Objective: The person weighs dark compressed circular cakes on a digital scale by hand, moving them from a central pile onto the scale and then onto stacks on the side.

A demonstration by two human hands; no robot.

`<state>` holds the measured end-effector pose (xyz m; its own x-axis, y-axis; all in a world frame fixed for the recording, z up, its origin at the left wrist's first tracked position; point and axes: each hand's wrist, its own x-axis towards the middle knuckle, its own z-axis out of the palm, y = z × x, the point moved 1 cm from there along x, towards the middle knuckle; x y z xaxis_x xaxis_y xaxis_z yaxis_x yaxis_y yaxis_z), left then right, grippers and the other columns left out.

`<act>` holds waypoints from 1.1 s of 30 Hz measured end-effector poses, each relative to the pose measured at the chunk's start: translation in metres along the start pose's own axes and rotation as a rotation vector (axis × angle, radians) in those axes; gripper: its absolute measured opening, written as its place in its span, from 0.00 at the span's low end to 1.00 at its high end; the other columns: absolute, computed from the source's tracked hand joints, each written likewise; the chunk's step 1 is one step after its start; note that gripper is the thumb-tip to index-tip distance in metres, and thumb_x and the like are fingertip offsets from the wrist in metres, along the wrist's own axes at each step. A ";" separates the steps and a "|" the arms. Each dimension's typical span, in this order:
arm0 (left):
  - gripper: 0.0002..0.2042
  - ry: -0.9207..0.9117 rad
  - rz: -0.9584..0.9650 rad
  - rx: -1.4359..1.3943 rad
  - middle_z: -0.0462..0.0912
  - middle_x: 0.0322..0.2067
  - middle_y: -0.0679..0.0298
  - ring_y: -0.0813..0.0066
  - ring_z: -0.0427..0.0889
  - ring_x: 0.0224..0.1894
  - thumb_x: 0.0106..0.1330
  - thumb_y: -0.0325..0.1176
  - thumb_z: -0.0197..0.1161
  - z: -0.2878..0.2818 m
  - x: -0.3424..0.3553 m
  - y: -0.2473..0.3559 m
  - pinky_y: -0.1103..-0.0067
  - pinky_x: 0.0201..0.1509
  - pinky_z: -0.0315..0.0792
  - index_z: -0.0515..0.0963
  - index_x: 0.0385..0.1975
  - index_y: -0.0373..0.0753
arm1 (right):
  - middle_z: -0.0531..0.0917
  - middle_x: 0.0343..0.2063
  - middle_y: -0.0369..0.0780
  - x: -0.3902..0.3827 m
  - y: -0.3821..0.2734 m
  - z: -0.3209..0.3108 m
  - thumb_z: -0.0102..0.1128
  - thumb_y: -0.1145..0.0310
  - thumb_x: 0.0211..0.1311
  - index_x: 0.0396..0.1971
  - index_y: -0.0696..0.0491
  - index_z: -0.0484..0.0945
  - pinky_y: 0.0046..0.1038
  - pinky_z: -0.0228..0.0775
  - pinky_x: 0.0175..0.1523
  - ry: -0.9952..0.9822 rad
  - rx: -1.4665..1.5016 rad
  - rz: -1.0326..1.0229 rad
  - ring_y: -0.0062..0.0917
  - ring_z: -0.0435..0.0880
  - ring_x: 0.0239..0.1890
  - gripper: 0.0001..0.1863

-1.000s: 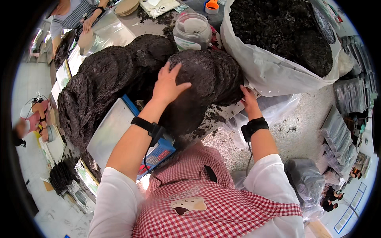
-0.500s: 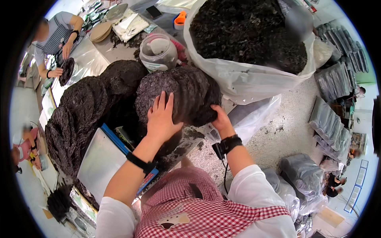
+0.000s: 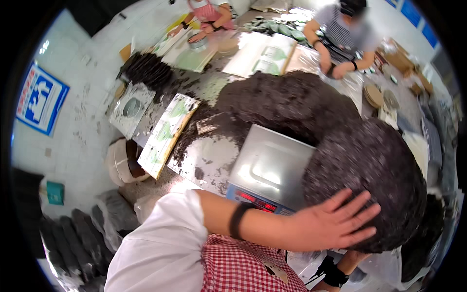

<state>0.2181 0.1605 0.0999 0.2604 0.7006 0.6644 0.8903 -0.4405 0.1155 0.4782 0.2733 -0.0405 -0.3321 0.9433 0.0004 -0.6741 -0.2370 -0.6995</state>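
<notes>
A thick stack of round, dark dried seaweed cakes [image 3: 369,170] fills the right of the view, close to me. My left hand [image 3: 340,221] presses on its near face, fingers spread. Low on the stack's underside is my right hand [image 3: 357,257], its fingers mostly hidden, so the stack is held between both hands. Just left of it sits a digital scale [image 3: 272,160] with a bare metal plate and a lit red display. Behind the scale, a long curved row of seaweed cakes [image 3: 287,100] lies on the table.
Two people work across the table, one in a pink apron [image 3: 206,17], one in a striped apron [image 3: 338,29]. A stained board [image 3: 168,136], seaweed scraps and another dark pile [image 3: 146,70] lie left. Grey bagged bundles [image 3: 80,238] stand at lower left.
My view has swung left, bringing the scale and both co-workers further into sight. The stack, still between my hands, now appears beside the scale; my left arm reaches across my body.
</notes>
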 end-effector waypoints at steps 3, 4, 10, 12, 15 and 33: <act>0.25 0.020 -0.152 0.027 0.63 0.62 0.51 0.49 0.65 0.62 0.56 0.35 0.53 -0.089 -0.060 -0.068 0.61 0.63 0.59 0.66 0.58 0.47 | 0.66 0.61 0.43 0.019 0.049 0.101 0.57 0.60 0.57 0.61 0.57 0.62 0.44 0.55 0.67 -0.224 0.047 0.105 0.38 0.65 0.62 0.32; 0.28 0.005 -0.210 0.090 0.63 0.62 0.50 0.49 0.64 0.63 0.52 0.35 0.56 -0.116 -0.087 -0.092 0.60 0.64 0.58 0.66 0.58 0.45 | 0.65 0.62 0.43 0.024 0.077 0.135 0.56 0.59 0.57 0.61 0.57 0.62 0.45 0.54 0.68 -0.267 0.086 0.158 0.38 0.64 0.63 0.33; 0.44 -0.172 -0.558 0.040 0.57 0.64 0.46 0.46 0.56 0.67 0.35 0.34 0.64 -0.248 -0.253 -0.254 0.59 0.67 0.53 0.60 0.63 0.38 | 0.68 0.60 0.43 -0.016 0.309 0.346 0.54 0.68 0.56 0.60 0.55 0.64 0.45 0.52 0.68 0.006 0.165 0.504 0.38 0.64 0.63 0.29; 0.44 -0.245 -0.636 0.076 0.57 0.64 0.48 0.47 0.57 0.66 0.36 0.33 0.62 -0.274 -0.306 -0.299 0.60 0.67 0.54 0.59 0.63 0.37 | 0.68 0.60 0.43 -0.022 0.386 0.382 0.53 0.67 0.57 0.59 0.56 0.64 0.45 0.52 0.68 0.028 0.216 0.677 0.38 0.65 0.62 0.28; 0.43 -0.245 -0.665 0.099 0.59 0.63 0.49 0.48 0.58 0.65 0.37 0.31 0.61 -0.292 -0.373 -0.375 0.62 0.67 0.56 0.59 0.63 0.37 | 0.68 0.60 0.44 -0.010 0.483 0.430 0.52 0.65 0.59 0.59 0.56 0.65 0.45 0.53 0.68 -0.008 0.223 0.793 0.40 0.66 0.62 0.27; 0.43 -0.420 -0.820 0.377 0.60 0.63 0.52 0.54 0.60 0.65 0.46 0.31 0.70 -0.211 -0.494 -0.663 0.66 0.65 0.58 0.54 0.65 0.38 | 0.78 0.33 0.47 0.134 0.756 0.447 0.60 0.65 0.56 0.40 0.63 0.70 0.34 0.70 0.40 -0.019 -0.806 0.687 0.31 0.76 0.34 0.19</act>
<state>-0.5796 -0.0119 -0.1486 -0.4421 0.8826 0.1602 0.8957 0.4248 0.1313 -0.3710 0.1167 -0.2505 -0.4905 0.6596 -0.5695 0.2969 -0.4879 -0.8208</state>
